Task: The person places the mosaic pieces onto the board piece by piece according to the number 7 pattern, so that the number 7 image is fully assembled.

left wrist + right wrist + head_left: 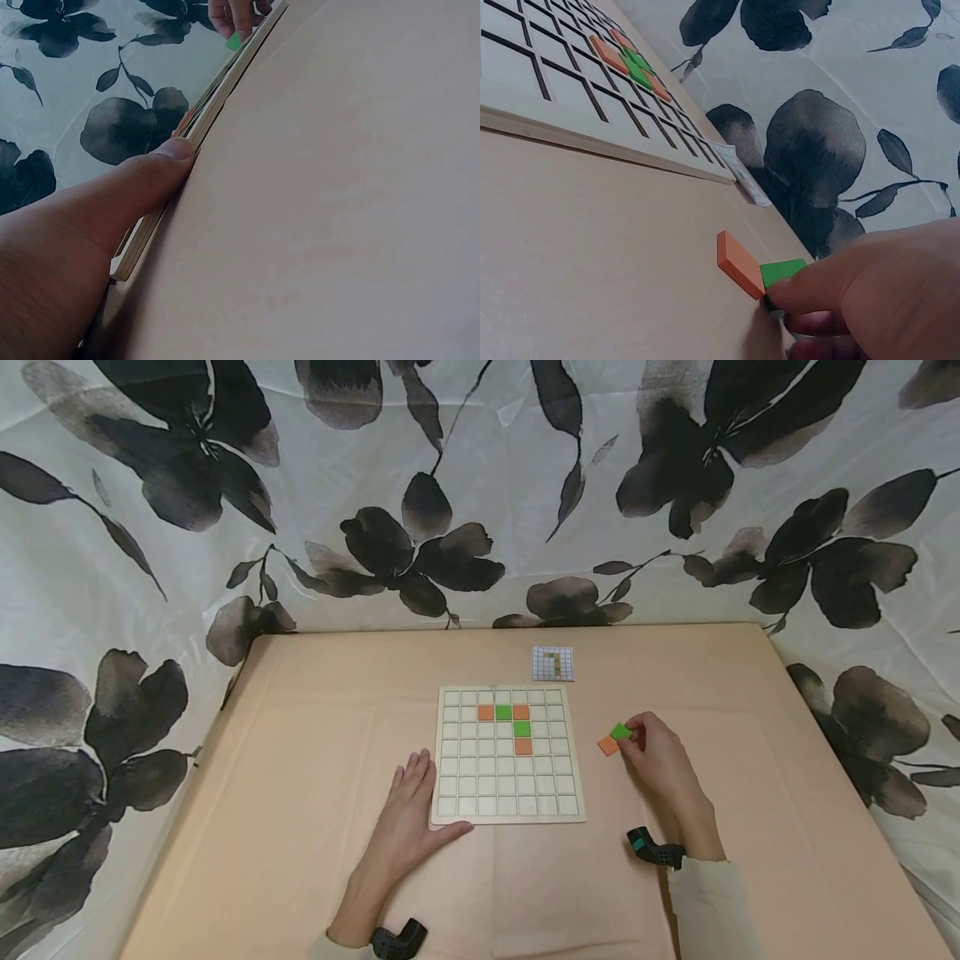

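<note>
A pale wooden grid board (476, 785) lies on the table. Orange tiles, among them one orange tile (522, 747), and green tiles, one being a green tile (521, 728), fill several of its upper cells. My left hand (408, 814) rests against the board's lower left corner, fingers extended along the left side and thumb on the front edge. To the right of the board, my right hand (663, 760) pinches a loose green tile (782, 272) between thumb and fingers. Beside that tile, a loose orange tile (739, 262) lies on the table, the two close together.
Behind the board lies a small printed card (552, 663) with a coloured grid pattern. The beige-covered table (300, 727) ends at a floral curtain (420, 552) at the back and sides.
</note>
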### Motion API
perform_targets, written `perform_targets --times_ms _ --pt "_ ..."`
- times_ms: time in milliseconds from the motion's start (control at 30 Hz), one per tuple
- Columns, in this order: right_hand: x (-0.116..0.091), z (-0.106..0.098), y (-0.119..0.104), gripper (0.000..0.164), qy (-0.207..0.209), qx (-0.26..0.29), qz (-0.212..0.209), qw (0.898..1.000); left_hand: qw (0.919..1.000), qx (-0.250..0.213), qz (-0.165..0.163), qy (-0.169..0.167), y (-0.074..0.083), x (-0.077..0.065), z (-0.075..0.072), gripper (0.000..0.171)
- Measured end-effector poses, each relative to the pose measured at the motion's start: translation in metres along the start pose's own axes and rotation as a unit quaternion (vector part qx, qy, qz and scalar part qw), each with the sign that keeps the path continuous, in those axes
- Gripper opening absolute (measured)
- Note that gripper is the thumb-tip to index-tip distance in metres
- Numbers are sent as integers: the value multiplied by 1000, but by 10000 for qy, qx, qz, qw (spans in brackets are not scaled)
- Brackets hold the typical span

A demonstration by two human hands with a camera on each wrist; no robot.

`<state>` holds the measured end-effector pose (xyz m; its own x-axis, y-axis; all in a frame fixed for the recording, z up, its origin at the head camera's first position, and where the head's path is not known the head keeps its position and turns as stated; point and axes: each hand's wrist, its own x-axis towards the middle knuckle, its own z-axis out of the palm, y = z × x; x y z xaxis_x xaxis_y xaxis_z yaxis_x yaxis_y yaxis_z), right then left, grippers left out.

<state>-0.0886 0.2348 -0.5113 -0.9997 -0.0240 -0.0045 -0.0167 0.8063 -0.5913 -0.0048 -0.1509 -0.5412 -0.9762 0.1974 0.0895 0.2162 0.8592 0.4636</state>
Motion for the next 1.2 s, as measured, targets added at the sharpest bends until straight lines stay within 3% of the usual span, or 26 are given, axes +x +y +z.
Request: perform_targets --times_ms 433,667,1200 --pt "-3 1 -2 22 313 126 -156 9993 10000 7 11 12 0 -1 0 114" --pt "-1 1 -14 22 274 218 -92 9993 10000 -9 7 14 0 -1 0 114" --pt "-4 18 -31 17 268 209 -463 9984 10000 -13 3 16 -2 -1 1 114"
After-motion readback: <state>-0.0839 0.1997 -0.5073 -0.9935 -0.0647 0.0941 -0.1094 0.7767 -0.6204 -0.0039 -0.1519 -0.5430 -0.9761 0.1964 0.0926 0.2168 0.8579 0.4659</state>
